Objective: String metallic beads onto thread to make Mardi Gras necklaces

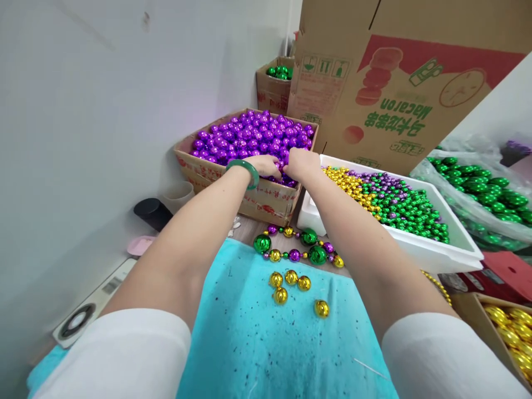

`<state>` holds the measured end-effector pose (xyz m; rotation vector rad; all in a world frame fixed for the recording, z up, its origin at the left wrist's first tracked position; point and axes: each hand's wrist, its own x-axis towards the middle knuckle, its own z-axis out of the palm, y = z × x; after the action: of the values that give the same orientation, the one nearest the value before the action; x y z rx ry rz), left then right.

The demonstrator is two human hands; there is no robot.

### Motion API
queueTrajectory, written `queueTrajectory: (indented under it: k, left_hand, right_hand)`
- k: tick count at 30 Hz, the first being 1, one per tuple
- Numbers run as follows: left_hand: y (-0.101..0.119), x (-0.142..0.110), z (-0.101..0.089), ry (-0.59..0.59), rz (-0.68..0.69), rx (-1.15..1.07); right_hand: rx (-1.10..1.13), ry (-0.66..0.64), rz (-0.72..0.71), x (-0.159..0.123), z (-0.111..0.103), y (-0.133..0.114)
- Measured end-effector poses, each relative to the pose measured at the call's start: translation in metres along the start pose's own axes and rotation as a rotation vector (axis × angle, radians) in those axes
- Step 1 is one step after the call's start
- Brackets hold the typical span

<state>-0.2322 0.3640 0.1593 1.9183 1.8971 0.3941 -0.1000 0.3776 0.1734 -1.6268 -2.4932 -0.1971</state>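
Shiny purple balls (249,133) fill an open cardboard box (266,202) against the wall. My left hand (265,165), with a green bangle (254,173) at its wrist, reaches over the near edge among the balls. Its fingers are curled and partly hidden. Close beside it, at the box's front right corner, my right hand (304,164) is closed with its knuckles up; whatever it holds is hidden. Nearer to me, a beaded string (294,255) of green, purple and gold balls lies in a loop. Several loose gold balls (291,277) rest on the turquoise cloth (270,343).
A white foam box (432,249) of small gold, purple and green beads stands at right, before a tall carton (415,133). Green balls (482,183) fill a plastic bag; gold balls (513,332) fill a carton. A black cup (153,213) is at left.
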Motion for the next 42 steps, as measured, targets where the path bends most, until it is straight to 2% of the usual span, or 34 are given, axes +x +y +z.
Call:
queueTrajectory:
  k: [3, 6, 9, 12, 13, 15, 19, 22, 25, 30, 37, 42]
  left_hand:
    - [0.006, -0.001, -0.005, -0.100, -0.023, 0.084]
    - [0.010, -0.005, -0.004, -0.112, -0.032, 0.132]
    - [0.007, -0.002, -0.001, -0.143, 0.112, 0.135]
    - [0.003, 0.006, 0.003, -0.165, 0.146, 0.105]
    - [0.004, 0.008, 0.004, -0.164, 0.143, 0.132]
    - [0.009, 0.010, 0.005, -0.134, 0.124, 0.209]
    - [0.027, 0.012, 0.007, -0.107, 0.067, 0.342]
    - [0.034, 0.018, 0.008, -0.127, 0.069, 0.414]
    - [0.030, 0.026, 0.009, -0.121, 0.062, 0.426]
    - [0.016, 0.031, 0.009, -0.128, -0.019, 0.280]
    - [0.002, 0.018, 0.004, -0.139, -0.017, 0.134]
    - [0.015, 0.013, 0.006, -0.196, -0.065, 0.157]
  right_hand:
    - [0.105, 0.055, 0.052, -0.005, -0.012, 0.011]
    - [0.251, 0.124, 0.022, -0.027, -0.028, 0.022]
    - [0.345, 0.185, -0.009, -0.063, -0.040, 0.031]
    - [0.408, 0.161, -0.035, -0.113, -0.039, 0.039]
    - [0.409, 0.118, -0.029, -0.133, -0.034, 0.042]
    - [0.400, -0.048, 0.012, -0.175, -0.017, 0.051]
    - [0.297, -0.386, 0.175, -0.247, 0.042, 0.071]
    - [0.248, -0.483, 0.325, -0.280, 0.086, 0.074]
    - [0.263, -0.477, 0.381, -0.296, 0.113, 0.065]
    - [0.425, -0.388, 0.360, -0.302, 0.124, 0.056]
    - [0.735, -0.221, 0.451, -0.310, 0.137, 0.088]
    - [0.787, -0.117, 0.413, -0.304, 0.138, 0.095]
